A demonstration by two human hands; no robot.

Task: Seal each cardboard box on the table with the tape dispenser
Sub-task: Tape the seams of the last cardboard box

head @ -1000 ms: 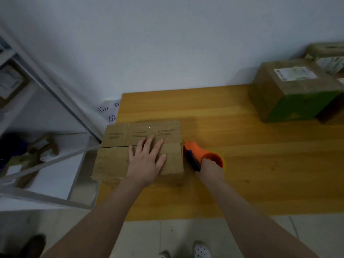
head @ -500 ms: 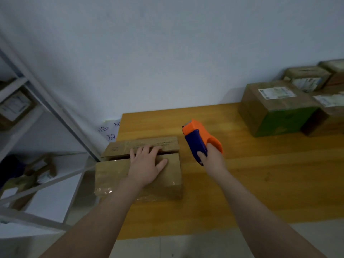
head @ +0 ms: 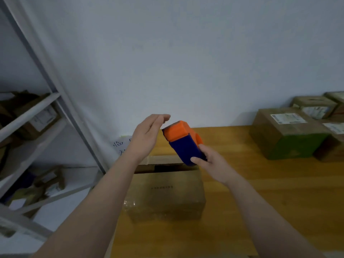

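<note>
While the right hand curls its fingers and thumb round the blue body of the tape dispenser at the centre of the frame, holding it tilted in the air with its orange head uppermost, the left hand is raised just left of that head, fingers straight and together, holding nothing. Below both hands, at lower centre, the cardboard box sits on the wooden table with a dark gap between its top flaps. More boxes stand well apart at the right edge, and a metal shelf fills the left.
</note>
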